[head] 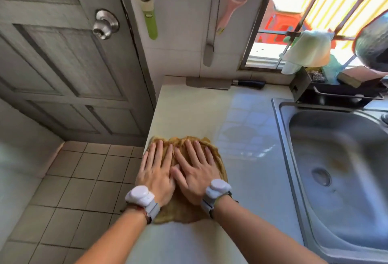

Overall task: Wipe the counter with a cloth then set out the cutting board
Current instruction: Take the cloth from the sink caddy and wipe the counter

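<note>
both our hands press flat on the cloth (pixel 182 207), left hand (pixel 156 176) and right hand (pixel 196 176) side by side, fingers (pixel 190 150) spread and gripping nothing. the cloth lies on the bench (pixel 252 190) at its left edge, near us. we judge the wiping underway; no cutting board is in view. pushed further left, the cloth could slide off the edge onto the floor (pixel 84 179). ahead, a knife (pixel 226 83) lies against the wall and could be struck by a long stroke. the sink (pixel 336 169) bounds the right, with a rack (pixel 336 91) behind it.
</note>
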A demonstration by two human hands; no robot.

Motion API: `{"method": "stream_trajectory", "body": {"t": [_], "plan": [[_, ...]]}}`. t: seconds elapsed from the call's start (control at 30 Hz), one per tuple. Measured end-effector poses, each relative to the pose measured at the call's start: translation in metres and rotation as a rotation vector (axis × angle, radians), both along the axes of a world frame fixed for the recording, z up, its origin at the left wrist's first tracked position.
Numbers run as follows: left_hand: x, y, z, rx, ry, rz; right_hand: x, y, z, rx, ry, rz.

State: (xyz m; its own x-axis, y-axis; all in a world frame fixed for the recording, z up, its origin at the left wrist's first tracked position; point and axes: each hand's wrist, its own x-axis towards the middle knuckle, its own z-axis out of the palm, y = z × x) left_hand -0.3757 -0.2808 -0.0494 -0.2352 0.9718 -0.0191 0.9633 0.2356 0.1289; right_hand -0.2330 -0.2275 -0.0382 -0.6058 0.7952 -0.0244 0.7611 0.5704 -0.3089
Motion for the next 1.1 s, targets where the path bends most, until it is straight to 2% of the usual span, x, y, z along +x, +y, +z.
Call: {"method": "stream_trajectory", "body": {"t": [0.13, 0.27, 0.43, 0.57, 0.67, 0.77, 0.9, 1.1], "plan": [[-0.016, 0.107, -0.001, -0.019, -0.008, 0.051, -0.030, 0.098, -0.007, -0.037, 0.019, -0.110], [-0.023, 0.177, -0.001, -0.048, 0.010, 0.091, -0.042, 0.164, -0.013, -0.047, 0.041, -0.165], [-0.002, 0.215, 0.005, -0.107, 0.025, 0.222, -0.024, 0.209, -0.014, -0.018, 0.033, -0.047], [0.046, 0.229, 0.004, -0.071, 0.012, 0.302, 0.020, 0.225, -0.013, -0.001, 0.026, 0.040], [0.095, 0.241, 0.003, -0.042, -0.078, 0.261, 0.072, 0.235, -0.014, 0.065, -0.040, -0.101], [0.139, 0.250, 0.006, 0.001, -0.160, 0.152, 0.117, 0.236, -0.010, 0.032, -0.098, -0.308], [0.153, 0.246, 0.003, -0.017, -0.163, 0.081, 0.131, 0.220, -0.003, -0.064, -0.090, -0.358], [0.154, 0.181, -0.001, 0.037, -0.103, -0.144, 0.138, 0.155, 0.000, -0.045, -0.099, -0.402]]}}
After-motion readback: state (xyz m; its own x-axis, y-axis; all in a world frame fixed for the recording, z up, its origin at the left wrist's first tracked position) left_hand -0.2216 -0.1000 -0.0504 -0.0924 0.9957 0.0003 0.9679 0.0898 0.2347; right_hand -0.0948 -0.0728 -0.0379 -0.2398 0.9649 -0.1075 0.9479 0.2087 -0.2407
